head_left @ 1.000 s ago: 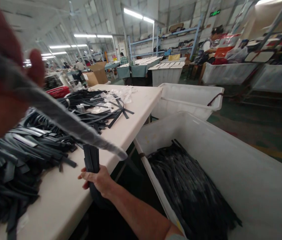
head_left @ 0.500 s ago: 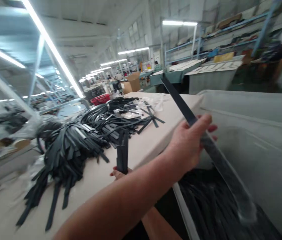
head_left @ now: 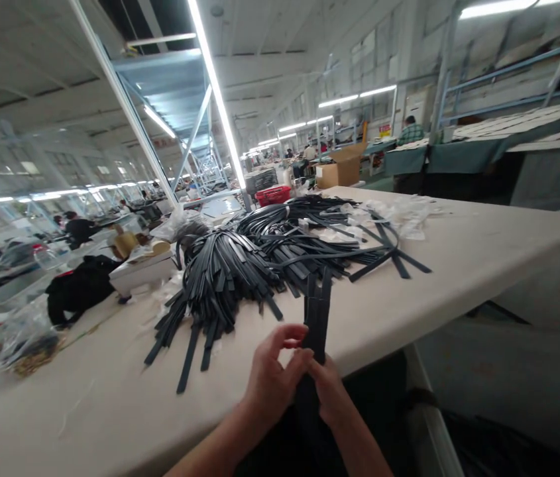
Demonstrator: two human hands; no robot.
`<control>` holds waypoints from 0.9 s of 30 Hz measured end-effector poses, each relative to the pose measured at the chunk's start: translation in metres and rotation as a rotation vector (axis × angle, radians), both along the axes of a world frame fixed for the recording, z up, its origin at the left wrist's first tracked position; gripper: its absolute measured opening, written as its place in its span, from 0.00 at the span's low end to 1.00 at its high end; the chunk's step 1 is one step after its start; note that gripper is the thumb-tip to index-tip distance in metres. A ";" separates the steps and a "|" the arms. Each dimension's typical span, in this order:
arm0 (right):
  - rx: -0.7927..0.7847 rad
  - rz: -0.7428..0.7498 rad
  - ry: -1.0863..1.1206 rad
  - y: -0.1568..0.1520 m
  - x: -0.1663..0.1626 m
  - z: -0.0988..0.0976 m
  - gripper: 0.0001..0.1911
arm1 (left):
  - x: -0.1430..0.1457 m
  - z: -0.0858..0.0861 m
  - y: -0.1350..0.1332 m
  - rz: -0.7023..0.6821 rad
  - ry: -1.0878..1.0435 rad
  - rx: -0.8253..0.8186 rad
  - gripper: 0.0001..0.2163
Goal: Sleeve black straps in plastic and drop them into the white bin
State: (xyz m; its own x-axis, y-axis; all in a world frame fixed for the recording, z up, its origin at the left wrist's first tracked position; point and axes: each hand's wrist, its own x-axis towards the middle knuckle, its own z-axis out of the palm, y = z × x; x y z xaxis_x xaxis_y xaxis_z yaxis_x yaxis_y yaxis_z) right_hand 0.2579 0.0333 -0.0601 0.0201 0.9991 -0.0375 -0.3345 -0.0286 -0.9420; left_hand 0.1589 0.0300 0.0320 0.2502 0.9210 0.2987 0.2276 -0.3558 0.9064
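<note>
Head view: a pile of dark strips [head_left: 224, 265] lies fanned out on the pale worktop [head_left: 111, 397]. A bundle of dark strips [head_left: 317, 318] is held roughly upright in front of the pile, toward its right; whether its upper end touches the pile cannot be determined. The right hand [head_left: 329, 391], on the near side of the pile, has its fingers clenched around the bundle. The left hand [head_left: 267, 374], also on the pile's near side, is at the bundle, its thumb and forefinger bent toward it; whether these fingers grasp a strip cannot be confirmed. Crumpled clear plastic [head_left: 411, 215] lies to the right of the pile. A black cloth item [head_left: 81, 288] rests to its left. A red basket [head_left: 273, 195] and a cardboard box [head_left: 342, 172] are beyond the pile.
</note>
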 end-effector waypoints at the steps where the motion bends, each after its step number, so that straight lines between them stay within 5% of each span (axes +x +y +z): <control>1: -0.007 0.030 0.043 -0.002 -0.004 0.003 0.21 | -0.016 -0.001 0.005 0.050 0.004 0.008 0.10; 10: 0.004 0.349 0.091 -0.010 -0.046 0.018 0.18 | -0.087 -0.014 0.007 0.098 0.029 -0.053 0.03; 20: -0.055 0.538 0.014 -0.009 -0.083 0.019 0.20 | -0.138 -0.030 -0.008 0.245 -0.418 -0.314 0.09; 23: -0.029 0.619 0.030 -0.010 -0.091 0.021 0.19 | -0.148 -0.031 -0.015 0.275 -0.320 -0.288 0.04; 27: -0.058 0.649 0.013 -0.010 -0.098 0.017 0.18 | -0.155 -0.032 -0.022 0.332 -0.180 -0.223 0.14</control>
State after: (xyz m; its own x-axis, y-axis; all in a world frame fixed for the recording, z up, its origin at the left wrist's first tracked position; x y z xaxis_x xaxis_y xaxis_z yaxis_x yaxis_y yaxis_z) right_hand 0.1594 0.0232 -0.0427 -0.5875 0.8044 -0.0880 -0.2435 -0.2794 -0.9288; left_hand 0.0043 0.0084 0.0000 -0.1085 0.9896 0.0948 0.1281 -0.0807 0.9885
